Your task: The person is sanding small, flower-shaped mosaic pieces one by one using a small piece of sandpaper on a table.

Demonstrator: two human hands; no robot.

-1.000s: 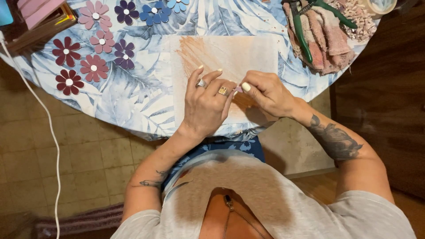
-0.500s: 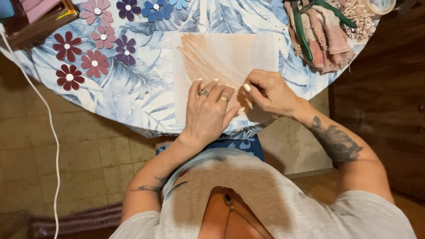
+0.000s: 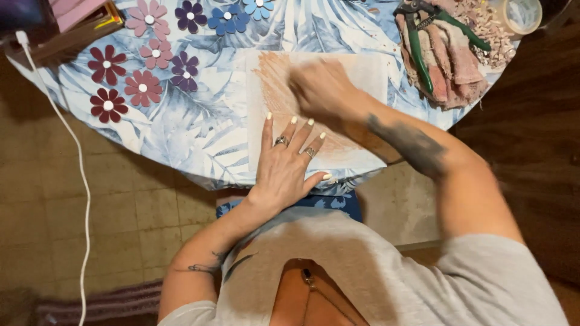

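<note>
A white sheet (image 3: 362, 75) smeared with orange-brown colour lies on a round table (image 3: 205, 130) with a blue leaf-print cloth. My left hand (image 3: 289, 164) lies flat on the sheet's near edge, fingers spread, holding it down. My right hand (image 3: 317, 90) is over the upper middle of the sheet, blurred by motion; whether it holds anything is hidden.
Several cut-out flowers (image 3: 142, 63) in dark red, pink, purple and blue lie at the table's left. Green-handled pliers (image 3: 423, 36) rest on a pinkish cloth at the right, with a tape roll (image 3: 521, 15) beyond. A white cable (image 3: 72, 157) hangs at left over a tiled floor.
My right hand has swept from the sheet's near right edge up and left across the sheet. My left hand has flattened and slid a little toward the near edge.
</note>
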